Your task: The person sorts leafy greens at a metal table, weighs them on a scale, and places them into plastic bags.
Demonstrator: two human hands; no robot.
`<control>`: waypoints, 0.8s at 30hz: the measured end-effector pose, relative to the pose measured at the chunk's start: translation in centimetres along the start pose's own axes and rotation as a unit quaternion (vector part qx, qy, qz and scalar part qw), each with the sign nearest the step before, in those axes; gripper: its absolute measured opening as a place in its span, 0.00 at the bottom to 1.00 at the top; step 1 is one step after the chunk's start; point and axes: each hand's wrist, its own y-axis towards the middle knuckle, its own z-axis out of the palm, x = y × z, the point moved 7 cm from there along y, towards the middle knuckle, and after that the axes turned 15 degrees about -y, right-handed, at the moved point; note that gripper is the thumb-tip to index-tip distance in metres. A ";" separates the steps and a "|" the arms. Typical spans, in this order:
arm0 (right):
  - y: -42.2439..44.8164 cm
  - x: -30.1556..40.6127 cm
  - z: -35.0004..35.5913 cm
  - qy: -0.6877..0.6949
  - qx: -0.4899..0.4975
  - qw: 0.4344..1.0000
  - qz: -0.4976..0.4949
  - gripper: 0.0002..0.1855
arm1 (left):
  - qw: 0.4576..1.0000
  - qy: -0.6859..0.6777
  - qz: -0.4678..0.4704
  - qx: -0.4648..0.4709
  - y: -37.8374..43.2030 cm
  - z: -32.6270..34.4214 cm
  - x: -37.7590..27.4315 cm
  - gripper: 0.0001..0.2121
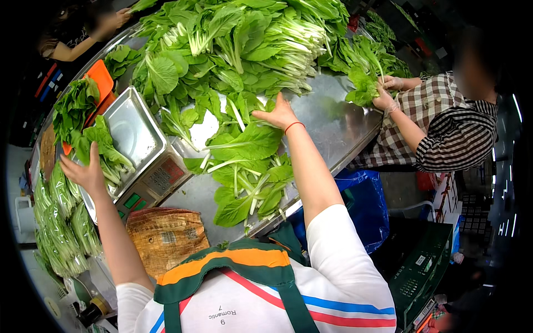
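My left hand [85, 172], fingers spread, is beside a small bunch of leafy greens [107, 145] with pale stalks. That bunch lies at the left edge of the digital scale's metal pan [135, 125]. My right hand [278, 114], with a red cord at its wrist, reaches over the steel table with thumb and fingers apart and nothing visibly gripped. Loose green leaves [245, 141] lie just below it, and more leaves [254, 191] are scattered toward the table's near edge. Beyond it rises a large heap of greens [233, 45].
An orange plastic holder [100, 81] stands behind the scale. Bagged greens [62, 224] are at left, and a brown printed bag [166, 237] lies before me. A co-worker [433, 112] trims or handles greens at right; another person's arm [75, 50] is upper left. A blue bag [364, 208] hangs below the table.
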 end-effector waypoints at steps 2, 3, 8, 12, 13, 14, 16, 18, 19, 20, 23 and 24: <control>-0.6 -0.9 0.6 -0.038 0.013 0.999 -0.036 0.58 | 0.912 -0.350 0.175 0.120 -6.3 0.7 -7.7 0.48; -1.1 -0.2 0.9 -0.055 0.022 0.996 -0.069 0.57 | 0.879 -0.343 0.191 0.271 -11.8 1.9 -10.7 0.48; -8.0 3.1 3.5 -0.091 0.122 0.954 -0.260 0.45 | 0.725 -0.140 0.415 0.532 -30.6 7.7 -13.0 0.47; -16.8 3.4 3.7 -0.081 0.087 0.949 -0.291 0.46 | 0.779 -0.121 0.363 0.496 -25.2 11.4 -15.3 0.49; -18.3 3.6 3.9 -0.086 0.048 0.953 -0.287 0.47 | 0.770 -0.120 0.372 0.504 -24.2 12.1 -16.7 0.48; -19.2 4.3 4.0 -0.064 0.003 0.960 -0.273 0.50 | 0.765 -0.137 0.361 0.516 -23.3 13.0 -17.0 0.45; -18.1 4.6 4.6 0.035 -0.056 0.975 -0.213 0.51 | 0.763 -0.163 0.345 0.521 -22.7 14.3 -16.5 0.42; -16.8 4.5 5.3 0.115 -0.139 0.970 -0.163 0.49 | 0.772 -0.182 0.331 0.510 -23.0 16.0 -15.4 0.38; -16.0 5.0 5.0 0.170 -0.159 0.960 -0.154 0.48 | 0.786 -0.215 0.309 0.490 -23.0 16.3 -15.3 0.36; -15.2 5.4 4.6 0.225 -0.179 0.947 -0.144 0.46 | 0.798 -0.247 0.286 0.469 -23.1 16.6 -15.2 0.33; -13.4 6.1 5.4 0.459 -0.167 0.869 -0.083 0.44 | 0.779 -0.333 0.145 0.512 -23.6 17.0 -15.2 0.24; -13.1 6.1 5.7 0.538 -0.156 0.826 -0.057 0.44 | 0.733 -0.369 0.028 0.571 -24.0 16.9 -14.9 0.24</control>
